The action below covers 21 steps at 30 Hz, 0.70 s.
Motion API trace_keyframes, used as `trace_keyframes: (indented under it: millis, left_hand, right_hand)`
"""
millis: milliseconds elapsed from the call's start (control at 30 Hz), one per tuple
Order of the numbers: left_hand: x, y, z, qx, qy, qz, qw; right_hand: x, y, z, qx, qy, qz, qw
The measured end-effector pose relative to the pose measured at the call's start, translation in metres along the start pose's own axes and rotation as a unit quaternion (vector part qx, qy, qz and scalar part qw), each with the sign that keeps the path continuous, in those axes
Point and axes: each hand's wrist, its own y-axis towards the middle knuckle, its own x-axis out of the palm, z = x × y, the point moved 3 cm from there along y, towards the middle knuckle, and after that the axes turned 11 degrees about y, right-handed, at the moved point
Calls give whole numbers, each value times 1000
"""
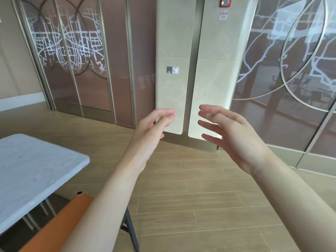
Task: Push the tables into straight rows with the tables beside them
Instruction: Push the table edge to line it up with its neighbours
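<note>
A white marble-look table [34,171] fills the lower left, with one rounded corner pointing toward the middle of the room. Both my hands are raised in the air in front of me, well to the right of that table and touching nothing. My left hand [154,126] has its fingers loosely bent, thumb near the fingertips, holding nothing. My right hand [229,131] has its fingers spread and nearly straight. No other table is in view.
An orange chair [60,222] with dark legs stands at the table's near side, partly under my left forearm. Wooden floor [200,197] stretches ahead. A cream pillar [174,88] and patterned glass panels [291,70] close off the far side.
</note>
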Motion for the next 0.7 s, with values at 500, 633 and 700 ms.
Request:
trace_keyframes:
  millis: [500, 633, 700]
  left_hand:
    - [16, 220, -120, -58, 19, 74, 995]
    - [-8, 295, -146, -62, 26, 111, 992]
    - [-19, 326, -157, -65, 28, 122, 990]
  right_hand:
    - [-11, 252, 91, 36, 37, -22, 998]
    - [14, 346, 103, 38, 27, -73, 996]
    - [25, 384, 112, 43, 28, -90, 995]
